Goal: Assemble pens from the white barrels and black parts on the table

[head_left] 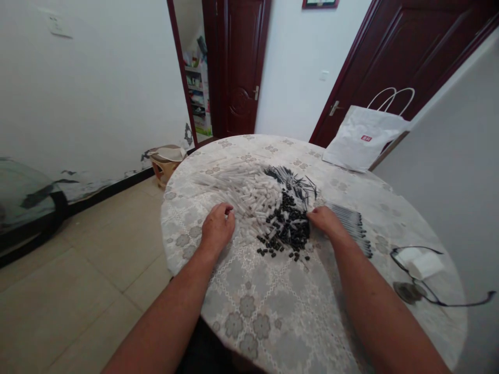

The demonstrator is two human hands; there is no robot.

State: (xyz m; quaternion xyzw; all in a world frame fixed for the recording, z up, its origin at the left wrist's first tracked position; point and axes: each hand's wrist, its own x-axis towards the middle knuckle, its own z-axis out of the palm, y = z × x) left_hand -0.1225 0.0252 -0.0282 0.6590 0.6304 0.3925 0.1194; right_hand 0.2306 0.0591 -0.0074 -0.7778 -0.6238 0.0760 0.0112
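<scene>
Between left hand [218,224] and right hand [323,219], both grips unclear, lie black caps [292,226].

The cloth-covered round table [304,301] carries loose parts. Between the left fingers [225,206] and right fingers [313,214] lie small white pieces [259,191] and, nearer the right fingers, black caps [293,224]. Pale tubes [216,181] extend beyond the left fingers; thin dark rods [287,177], beyond the right. Right of the right fingers: aligned dark-tipped sticks [353,222]; farther right, eyeglasses [437,303].

Red logo [366,138] on bag [346,140], illeg.
</scene>
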